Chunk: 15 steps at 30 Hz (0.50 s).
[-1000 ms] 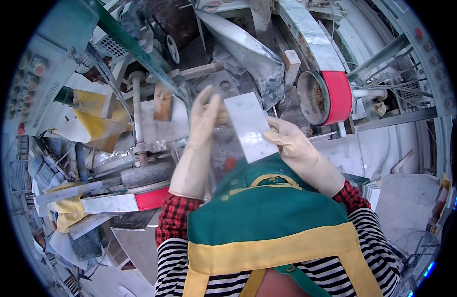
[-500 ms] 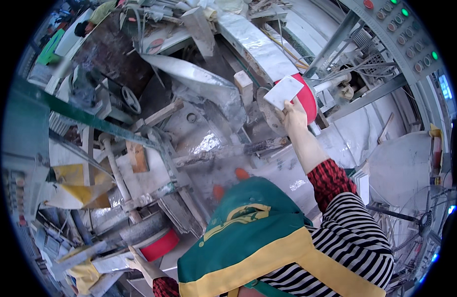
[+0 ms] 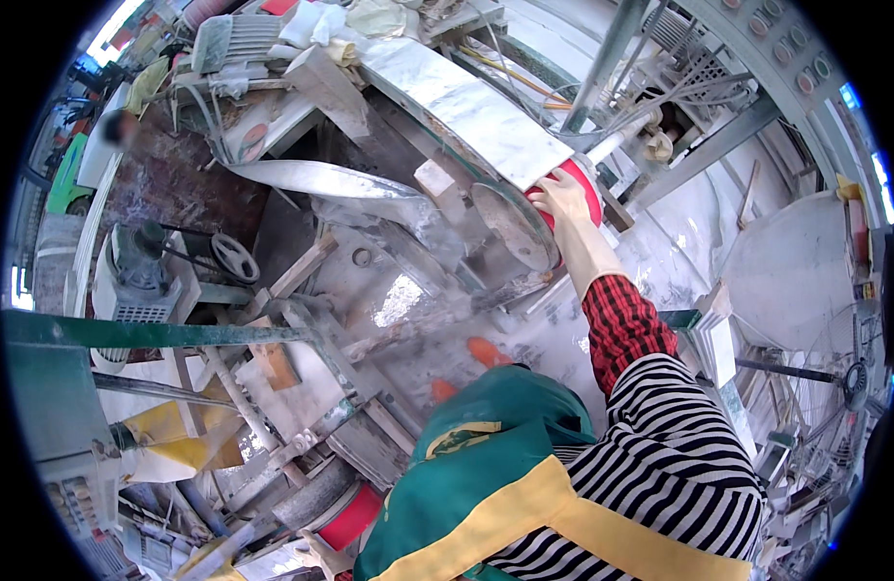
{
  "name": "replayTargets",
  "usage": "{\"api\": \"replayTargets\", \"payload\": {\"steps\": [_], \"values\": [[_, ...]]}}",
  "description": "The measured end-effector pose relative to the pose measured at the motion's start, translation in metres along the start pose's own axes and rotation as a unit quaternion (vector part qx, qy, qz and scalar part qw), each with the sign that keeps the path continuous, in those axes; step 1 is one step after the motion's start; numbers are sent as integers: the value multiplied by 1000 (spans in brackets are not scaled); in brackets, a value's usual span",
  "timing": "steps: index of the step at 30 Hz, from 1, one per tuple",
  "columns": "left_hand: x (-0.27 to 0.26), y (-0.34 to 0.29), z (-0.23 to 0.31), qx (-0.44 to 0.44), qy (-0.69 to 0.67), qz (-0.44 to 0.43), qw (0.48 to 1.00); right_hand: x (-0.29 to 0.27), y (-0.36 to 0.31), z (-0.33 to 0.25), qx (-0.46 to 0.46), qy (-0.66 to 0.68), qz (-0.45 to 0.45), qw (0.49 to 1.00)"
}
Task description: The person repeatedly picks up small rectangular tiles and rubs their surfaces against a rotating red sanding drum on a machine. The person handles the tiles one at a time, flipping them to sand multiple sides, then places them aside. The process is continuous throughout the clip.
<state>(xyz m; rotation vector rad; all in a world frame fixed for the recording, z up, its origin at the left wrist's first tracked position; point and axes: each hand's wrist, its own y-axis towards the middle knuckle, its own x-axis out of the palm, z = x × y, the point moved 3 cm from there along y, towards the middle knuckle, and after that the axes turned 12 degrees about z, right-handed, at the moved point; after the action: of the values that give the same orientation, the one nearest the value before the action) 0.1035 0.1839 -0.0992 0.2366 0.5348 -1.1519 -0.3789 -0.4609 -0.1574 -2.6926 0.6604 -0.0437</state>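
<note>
My right hand (image 3: 563, 200) reaches to the near end of a long white slab-like surface (image 3: 466, 102). Its fingers are apart and bent over the red roller (image 3: 585, 184), close to the edge of that surface; no separate tile shows in the hand. Beside the roller stands a round, dusty grey disc (image 3: 514, 228). At the lower left my left hand (image 3: 321, 556) is partly cut off by my apron and the picture's rim. Its fingers look spread, next to a second red roller (image 3: 352, 516) and a pale flat piece (image 3: 273, 565).
A stack of white tiles (image 3: 715, 344) stands right of my right arm. Wooden bars (image 3: 307, 263), a green beam (image 3: 156, 330) and a handwheel (image 3: 235, 258) lie to the left. A button panel (image 3: 781, 44) hangs at the upper right. My orange shoes (image 3: 489, 351) show below.
The white tile that my right hand held over the red roller is no longer seen in it; the hand now rests lower at the roller. The view has shifted, and my left hand sits nearer the lower rim.
</note>
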Motion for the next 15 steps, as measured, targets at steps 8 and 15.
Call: {"api": "replayTargets", "payload": {"steps": [8,15], "values": [[17,1,12,24,38,-33,998,-23,7,30,-47,272,-45,960],[3,0,18,47,62,-42,996,-17,-30,1,51,388,-115,913]]}}
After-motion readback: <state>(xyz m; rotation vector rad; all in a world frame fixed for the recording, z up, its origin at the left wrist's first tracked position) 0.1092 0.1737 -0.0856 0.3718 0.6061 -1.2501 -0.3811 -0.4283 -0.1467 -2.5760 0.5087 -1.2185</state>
